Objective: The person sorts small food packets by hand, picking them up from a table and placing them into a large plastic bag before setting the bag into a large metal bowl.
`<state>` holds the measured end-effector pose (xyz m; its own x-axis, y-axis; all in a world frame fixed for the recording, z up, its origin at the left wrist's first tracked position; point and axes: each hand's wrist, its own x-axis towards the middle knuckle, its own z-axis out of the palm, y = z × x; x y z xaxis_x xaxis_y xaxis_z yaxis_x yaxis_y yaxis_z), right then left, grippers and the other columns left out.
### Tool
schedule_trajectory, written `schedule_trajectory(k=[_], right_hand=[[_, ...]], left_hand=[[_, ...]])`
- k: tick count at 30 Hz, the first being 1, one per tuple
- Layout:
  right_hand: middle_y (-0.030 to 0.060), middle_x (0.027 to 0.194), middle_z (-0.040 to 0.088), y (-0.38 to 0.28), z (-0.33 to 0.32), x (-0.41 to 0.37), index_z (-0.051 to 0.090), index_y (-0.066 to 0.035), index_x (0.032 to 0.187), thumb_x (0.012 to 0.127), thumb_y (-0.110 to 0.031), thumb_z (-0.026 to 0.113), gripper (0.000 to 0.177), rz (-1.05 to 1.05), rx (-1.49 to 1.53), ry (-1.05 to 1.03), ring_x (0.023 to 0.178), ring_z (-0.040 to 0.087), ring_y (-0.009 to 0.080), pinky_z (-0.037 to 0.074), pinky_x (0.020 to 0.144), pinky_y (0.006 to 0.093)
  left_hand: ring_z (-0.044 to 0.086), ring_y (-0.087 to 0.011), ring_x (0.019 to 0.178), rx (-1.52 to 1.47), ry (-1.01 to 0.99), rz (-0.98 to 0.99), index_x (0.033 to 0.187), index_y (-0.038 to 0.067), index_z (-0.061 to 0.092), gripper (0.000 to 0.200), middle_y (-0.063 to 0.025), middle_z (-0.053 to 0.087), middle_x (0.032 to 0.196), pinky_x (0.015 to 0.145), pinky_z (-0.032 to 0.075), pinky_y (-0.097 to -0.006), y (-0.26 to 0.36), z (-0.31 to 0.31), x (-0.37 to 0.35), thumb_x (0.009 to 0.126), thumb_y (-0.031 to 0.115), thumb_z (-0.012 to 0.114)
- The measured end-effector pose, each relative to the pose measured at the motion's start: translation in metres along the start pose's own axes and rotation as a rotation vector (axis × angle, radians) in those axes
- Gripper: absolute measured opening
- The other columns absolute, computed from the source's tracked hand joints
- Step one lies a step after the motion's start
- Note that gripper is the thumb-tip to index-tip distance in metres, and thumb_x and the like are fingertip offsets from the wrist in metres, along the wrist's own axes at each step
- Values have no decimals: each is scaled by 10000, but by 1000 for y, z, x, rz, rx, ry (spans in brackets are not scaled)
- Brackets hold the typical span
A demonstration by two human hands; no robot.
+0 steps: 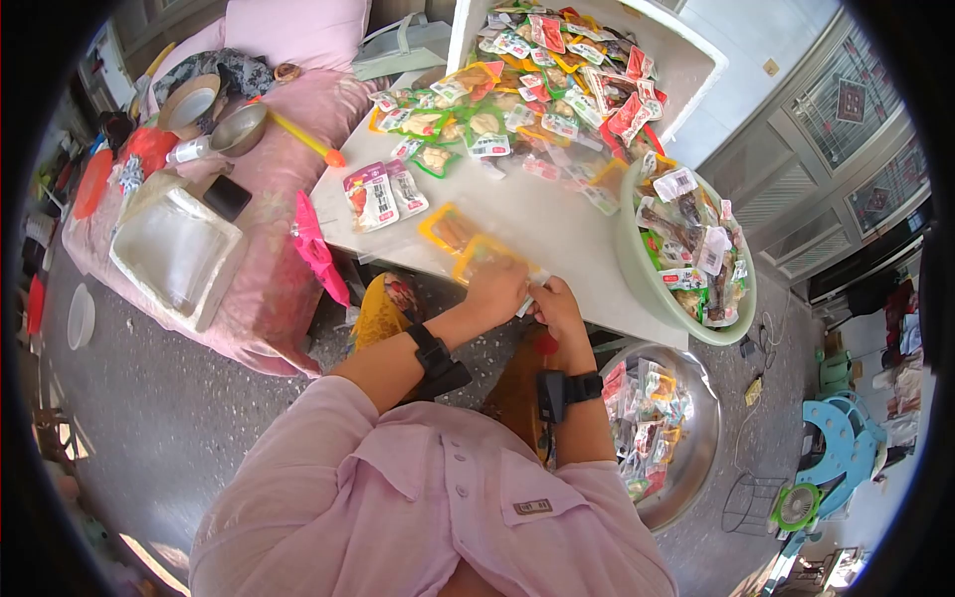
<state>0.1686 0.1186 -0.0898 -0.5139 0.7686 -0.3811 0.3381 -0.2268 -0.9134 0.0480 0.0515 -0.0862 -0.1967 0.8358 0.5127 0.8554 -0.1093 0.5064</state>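
Observation:
My left hand (pixel 497 287) is closed on a yellow-edged plastic snack packet (pixel 480 252) at the front edge of the white table. Close beside it, my right hand (pixel 559 306) pinches the whitish right end of this packet; its fingertips partly hide that end. Another yellow-edged snack packet (pixel 449 229) lies flat just beyond my left hand. Farther left on the tabletop rest white-and-purple printed packets (pixel 372 198).
A white foam box (pixel 686 75) lies tipped, with many packets spilling out. At right stands a pale green basin (pixel 634 261) of packets; below is a metal basin (pixel 701 463) holding more. On the left are a pink-covered bed (pixel 288 179) and a foam tray (pixel 149 269).

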Motion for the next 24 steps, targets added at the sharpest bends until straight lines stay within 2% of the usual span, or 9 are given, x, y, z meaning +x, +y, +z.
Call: schedule_trajectory(k=[3,6,9,12,14,18,21,24], right_hand=[[42,652,528,-1,0,-5,490,-18,826,767,-113,483,112,-77,-82,66,441,451,81,337,363,206],[51,692,539,4,3,9,489,-14,843,781,-103,456,113,-19,86,-36,508,499,99,399,406,212],[72,760,547,-7,21,9,487,-8,883,796,-68,393,141,40,390,-55,611,546,134,468,493,238],[132,876,546,-13,19,11,484,21,907,811,-17,303,208,32,479,-188,784,560,218,486,667,311],[133,880,544,-6,22,19,480,23,911,801,-2,307,207,-19,508,-177,802,553,218,476,695,315],[93,882,541,-10,28,17,478,9,946,773,-1,338,222,-46,663,-264,757,557,214,481,673,328],[95,887,536,-10,14,19,482,-6,937,776,-24,377,193,-87,650,-383,735,554,200,474,648,326],[98,894,524,-17,-13,17,486,-18,895,786,-74,414,142,103,293,-376,717,549,174,464,597,297]], left_hand=[[509,-324,611,-1,-22,12,674,42,475,84,-131,494,651,542,407,-418,1,-2,-1,676,122,500],[509,-326,616,-7,-31,21,688,41,475,81,-134,492,651,544,413,-407,5,-1,1,683,120,491],[509,-328,620,-77,-9,21,702,42,478,80,-140,492,664,544,413,-404,8,-1,2,692,121,481],[508,-326,634,-89,-17,2,714,45,486,79,-141,495,688,547,410,-406,8,-7,5,696,122,477],[507,-321,652,-119,-72,-50,729,47,497,80,-138,499,702,558,408,-404,8,-11,3,692,117,483],[492,-303,733,-131,96,95,747,49,511,89,-121,501,748,636,394,-396,1,-10,0,663,80,512],[479,-301,805,-158,161,157,745,50,515,102,-121,507,813,704,376,-393,-4,-13,0,644,57,526],[473,-304,870,-143,146,186,731,52,513,100,-124,513,881,755,359,-391,-21,1,-4,634,52,533]])
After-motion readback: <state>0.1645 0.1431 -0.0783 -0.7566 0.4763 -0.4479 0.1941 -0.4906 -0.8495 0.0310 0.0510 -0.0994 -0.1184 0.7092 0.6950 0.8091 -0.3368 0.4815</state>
